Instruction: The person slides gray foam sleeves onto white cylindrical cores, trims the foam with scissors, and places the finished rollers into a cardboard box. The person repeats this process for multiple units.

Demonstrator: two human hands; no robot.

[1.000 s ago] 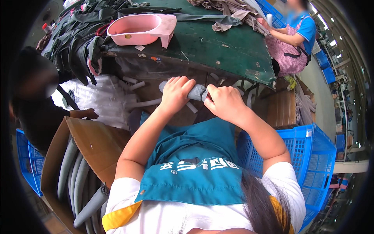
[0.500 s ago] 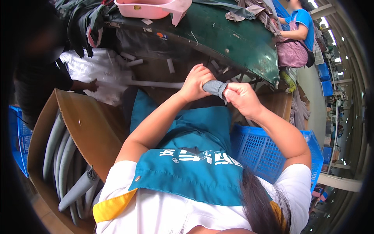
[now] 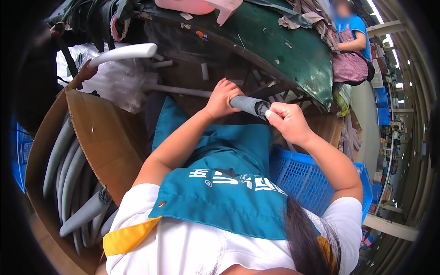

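Seen from above, a person in a white shirt with a yellow sleeve edge and a teal apron (image 3: 229, 183) works with both bare hands in front of the chest. The left hand (image 3: 223, 97) is wrapped around one end of a short grey foam-covered tube (image 3: 247, 105), fingers curled fully closed around it. The right hand (image 3: 286, 121) is closed in a fist at the tube's other end, thumb and forefinger pinching the dark tip of the tube; the two hands lie close together with only a short stretch of tube showing between them. The tube is held in the air, tilted slightly downward toward the right hand, just below the edge of a dark green bench (image 3: 284, 50).

On the bench sit a pink plastic tray (image 3: 201, 5) and scraps of grey cloth (image 3: 307, 16). At the person's left, an open brown cardboard box (image 3: 110, 137) holds many long grey foam tubes (image 3: 68, 174) lying side by side. A white tube (image 3: 123, 52) rests above clear plastic bags (image 3: 114, 85) beyond the box. At the person's right stands a blue plastic mesh crate (image 3: 307, 178). Far off at the upper right, another person in a blue top (image 3: 350, 34) sits at the bench.
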